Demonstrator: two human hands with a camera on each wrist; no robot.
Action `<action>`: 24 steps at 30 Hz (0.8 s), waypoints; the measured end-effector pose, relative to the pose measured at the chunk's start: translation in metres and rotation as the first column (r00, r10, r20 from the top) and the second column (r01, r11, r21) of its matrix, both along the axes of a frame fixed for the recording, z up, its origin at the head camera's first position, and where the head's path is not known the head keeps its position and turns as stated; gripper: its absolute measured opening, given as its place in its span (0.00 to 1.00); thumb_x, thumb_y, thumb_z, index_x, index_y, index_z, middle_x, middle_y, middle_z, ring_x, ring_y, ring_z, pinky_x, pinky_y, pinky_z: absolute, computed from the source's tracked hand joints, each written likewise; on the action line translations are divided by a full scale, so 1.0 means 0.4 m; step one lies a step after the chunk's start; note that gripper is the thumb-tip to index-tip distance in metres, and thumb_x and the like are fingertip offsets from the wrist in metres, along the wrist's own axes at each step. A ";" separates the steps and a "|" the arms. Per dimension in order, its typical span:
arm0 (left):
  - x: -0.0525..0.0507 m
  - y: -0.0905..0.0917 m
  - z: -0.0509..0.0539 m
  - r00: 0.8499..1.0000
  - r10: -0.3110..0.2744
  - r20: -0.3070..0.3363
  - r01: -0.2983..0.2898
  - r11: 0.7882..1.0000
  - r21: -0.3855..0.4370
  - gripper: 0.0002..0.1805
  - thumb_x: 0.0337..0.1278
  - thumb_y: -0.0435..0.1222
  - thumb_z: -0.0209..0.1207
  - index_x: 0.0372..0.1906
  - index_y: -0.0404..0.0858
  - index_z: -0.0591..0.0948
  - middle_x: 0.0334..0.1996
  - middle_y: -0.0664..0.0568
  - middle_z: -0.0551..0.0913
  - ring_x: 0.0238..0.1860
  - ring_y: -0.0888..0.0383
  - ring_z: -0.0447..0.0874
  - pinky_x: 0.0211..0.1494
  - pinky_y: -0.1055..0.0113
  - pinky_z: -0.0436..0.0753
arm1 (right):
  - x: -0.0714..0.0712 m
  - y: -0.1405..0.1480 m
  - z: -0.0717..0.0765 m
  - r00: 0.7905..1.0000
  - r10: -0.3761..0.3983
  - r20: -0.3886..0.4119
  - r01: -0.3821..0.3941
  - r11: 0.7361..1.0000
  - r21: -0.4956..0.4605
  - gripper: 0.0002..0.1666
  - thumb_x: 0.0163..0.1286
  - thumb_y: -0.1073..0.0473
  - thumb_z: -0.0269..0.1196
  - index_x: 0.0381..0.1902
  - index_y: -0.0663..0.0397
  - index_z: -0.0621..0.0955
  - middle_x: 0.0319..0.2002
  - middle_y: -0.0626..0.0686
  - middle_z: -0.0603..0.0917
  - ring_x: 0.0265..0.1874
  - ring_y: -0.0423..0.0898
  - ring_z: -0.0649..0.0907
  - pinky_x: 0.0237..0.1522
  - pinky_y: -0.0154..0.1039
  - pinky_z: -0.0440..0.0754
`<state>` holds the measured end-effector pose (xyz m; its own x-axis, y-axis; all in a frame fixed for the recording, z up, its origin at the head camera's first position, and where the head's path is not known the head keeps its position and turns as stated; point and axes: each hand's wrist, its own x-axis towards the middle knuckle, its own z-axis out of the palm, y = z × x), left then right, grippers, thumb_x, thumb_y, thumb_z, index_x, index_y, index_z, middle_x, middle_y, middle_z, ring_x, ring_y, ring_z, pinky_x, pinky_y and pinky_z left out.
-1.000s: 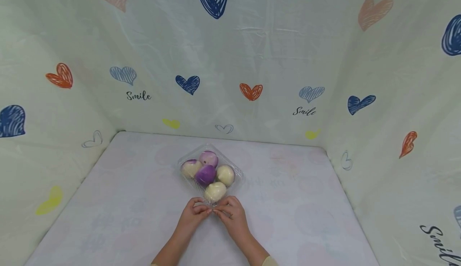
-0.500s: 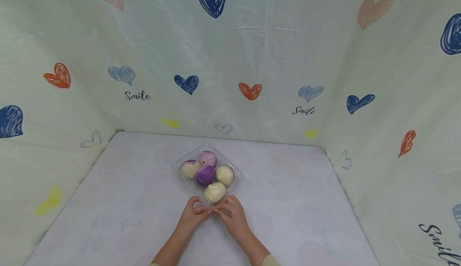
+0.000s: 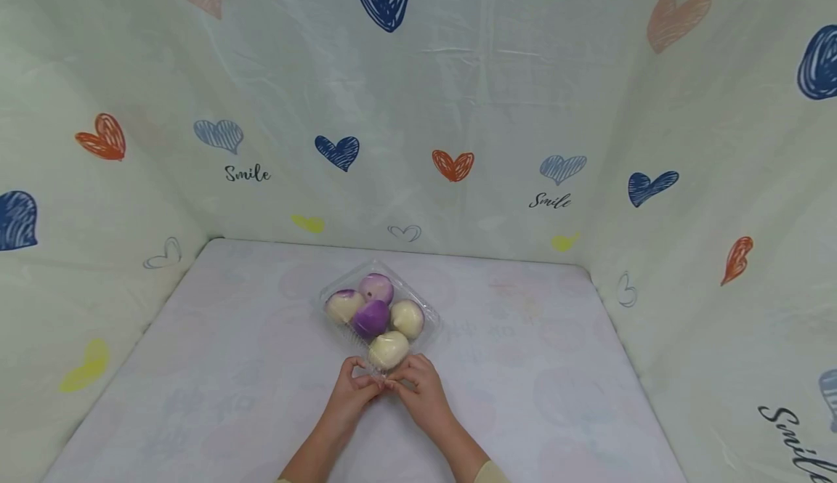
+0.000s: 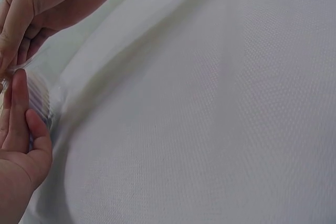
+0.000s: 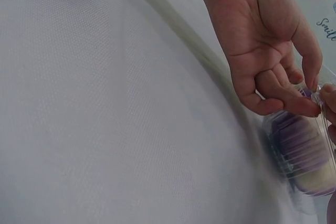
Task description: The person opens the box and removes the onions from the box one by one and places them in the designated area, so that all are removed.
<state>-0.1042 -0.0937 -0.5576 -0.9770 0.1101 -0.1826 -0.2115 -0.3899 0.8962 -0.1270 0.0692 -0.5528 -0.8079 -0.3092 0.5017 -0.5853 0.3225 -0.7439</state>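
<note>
At the near corner of a clear plastic box (image 3: 431, 324), two bare hands meet, fingertips close together. Left hand (image 3: 353, 394) comes in from lower left, right hand (image 3: 420, 392) from lower right; forearms slant inward like an inverted V, pale yellow sleeves (image 3: 490, 473) just showing at the bottom edge. Grip, both hands: thumb and bent fingers pinch the box's near corner, thumbs on the person's side.

Box sits on the white bench (image 3: 523, 396), a bit left of the middle, turned so one corner points at the person. Fingers cover part of that corner; clear plastic lies between hands and contents. In the left wrist view the hands hide most of the box.

Pale cloth (image 3: 484, 91) hangs behind the bench and along both sides.

Counts: one box, two hands, five round bulbs (image 3: 370, 318) inside, clustered: two purple, two cream, one cream with purple top. On the cloth: three red hearts (image 3: 453, 165), three yellow hearts (image 3: 307, 224), three "Smile" words (image 3: 247, 173), one cut off at right.
</note>
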 end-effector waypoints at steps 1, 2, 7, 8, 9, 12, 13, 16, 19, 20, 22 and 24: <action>0.000 0.000 0.001 1.000 -0.003 -0.006 0.003 1.000 0.002 0.23 0.57 0.17 0.51 0.46 0.35 0.53 0.29 0.53 0.84 0.36 0.61 0.84 0.45 0.68 0.80 | 0.000 0.000 0.000 1.000 0.000 0.001 0.000 1.000 0.001 0.04 0.53 0.65 0.72 0.26 0.53 0.86 0.27 0.41 0.78 0.34 0.41 0.76 0.39 0.34 0.74; 0.001 0.001 0.002 1.000 -0.005 -0.002 0.005 1.000 0.003 0.23 0.57 0.17 0.51 0.46 0.36 0.53 0.29 0.53 0.84 0.35 0.61 0.84 0.44 0.68 0.80 | -0.001 0.000 0.000 1.000 -0.001 0.002 0.001 1.000 0.003 0.04 0.52 0.65 0.73 0.26 0.52 0.86 0.27 0.41 0.78 0.34 0.40 0.76 0.39 0.34 0.74; 0.000 0.003 0.004 0.999 0.006 0.034 -0.006 1.000 0.002 0.23 0.57 0.17 0.51 0.47 0.37 0.53 0.30 0.52 0.85 0.33 0.62 0.83 0.39 0.69 0.78 | -0.004 -0.001 0.003 1.000 0.000 0.003 0.000 1.000 0.014 0.05 0.52 0.65 0.73 0.25 0.53 0.86 0.26 0.41 0.77 0.33 0.39 0.76 0.39 0.33 0.73; 0.000 0.004 0.004 0.999 0.009 0.048 -0.010 1.000 0.006 0.23 0.56 0.17 0.51 0.47 0.38 0.53 0.29 0.52 0.84 0.33 0.62 0.83 0.39 0.69 0.78 | -0.004 -0.001 0.004 1.000 0.000 0.008 -0.001 1.000 0.016 0.05 0.52 0.65 0.73 0.25 0.53 0.86 0.26 0.40 0.77 0.33 0.39 0.75 0.38 0.33 0.73; 0.000 0.004 0.003 0.998 0.012 0.054 -0.012 1.000 0.008 0.23 0.57 0.17 0.51 0.47 0.38 0.53 0.29 0.51 0.84 0.33 0.61 0.82 0.39 0.69 0.78 | -0.004 -0.001 0.005 1.000 0.002 0.005 -0.002 1.000 0.016 0.05 0.52 0.65 0.73 0.25 0.53 0.86 0.26 0.40 0.77 0.33 0.39 0.75 0.38 0.33 0.73; 0.000 0.006 0.001 0.998 0.012 0.065 -0.013 1.000 0.013 0.23 0.58 0.17 0.51 0.48 0.38 0.53 0.29 0.50 0.84 0.34 0.61 0.83 0.41 0.68 0.78 | -0.006 -0.002 0.006 1.000 0.003 0.011 -0.003 1.000 0.019 0.06 0.51 0.66 0.74 0.25 0.53 0.86 0.26 0.40 0.77 0.33 0.39 0.75 0.38 0.33 0.73; 0.000 0.006 0.000 0.998 0.013 0.065 -0.014 1.000 0.016 0.23 0.58 0.17 0.51 0.48 0.37 0.53 0.30 0.50 0.84 0.34 0.60 0.83 0.42 0.67 0.79 | -0.005 -0.002 0.006 1.000 0.002 0.013 -0.002 1.000 0.018 0.06 0.51 0.67 0.73 0.25 0.53 0.86 0.26 0.40 0.77 0.33 0.39 0.75 0.39 0.34 0.73; -0.001 0.008 -0.005 0.997 0.015 0.070 -0.017 0.999 0.030 0.23 0.59 0.18 0.51 0.48 0.37 0.53 0.30 0.50 0.84 0.35 0.60 0.84 0.45 0.66 0.80 | -0.005 -0.004 0.007 1.000 0.001 0.019 -0.001 1.000 0.007 0.07 0.50 0.68 0.73 0.25 0.53 0.86 0.26 0.41 0.78 0.33 0.40 0.75 0.39 0.34 0.73; -0.001 0.009 -0.009 0.997 0.020 0.068 -0.024 0.999 0.049 0.24 0.59 0.17 0.51 0.49 0.37 0.53 0.30 0.50 0.84 0.36 0.59 0.85 0.45 0.66 0.80 | -0.006 -0.006 0.009 1.000 0.008 0.005 -0.008 1.000 -0.001 0.06 0.50 0.68 0.73 0.25 0.54 0.86 0.26 0.43 0.78 0.33 0.41 0.76 0.38 0.34 0.73; -0.001 0.010 -0.009 0.998 0.018 0.068 -0.022 0.998 0.052 0.24 0.59 0.17 0.51 0.49 0.37 0.53 0.30 0.50 0.84 0.36 0.59 0.84 0.45 0.66 0.80 | -0.006 -0.006 0.009 1.000 0.009 -0.004 -0.009 1.000 -0.002 0.06 0.50 0.68 0.73 0.25 0.54 0.86 0.26 0.43 0.78 0.32 0.41 0.76 0.38 0.34 0.73; 0.001 0.008 -0.010 0.998 0.016 0.063 -0.020 0.999 0.050 0.24 0.59 0.18 0.52 0.50 0.37 0.53 0.30 0.51 0.85 0.37 0.60 0.85 0.45 0.67 0.80 | -0.007 -0.006 0.010 1.000 0.012 -0.005 -0.012 1.000 -0.005 0.06 0.51 0.68 0.73 0.25 0.54 0.86 0.26 0.43 0.78 0.33 0.41 0.76 0.39 0.34 0.73; 0.004 0.005 -0.009 0.998 0.020 0.053 -0.022 0.999 0.042 0.24 0.58 0.18 0.52 0.50 0.36 0.53 0.31 0.51 0.85 0.37 0.60 0.85 0.45 0.67 0.80 | -0.007 -0.005 0.011 1.000 0.016 -0.005 -0.016 1.000 -0.009 0.06 0.51 0.68 0.73 0.25 0.54 0.86 0.26 0.43 0.78 0.33 0.41 0.76 0.39 0.34 0.73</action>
<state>-0.1027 -0.0918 -0.5611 -0.9684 0.0981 -0.2294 -0.2491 -0.4320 0.8668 -0.1296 0.0671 -0.5484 -0.8000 -0.3177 0.5090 -0.5945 0.3059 -0.7436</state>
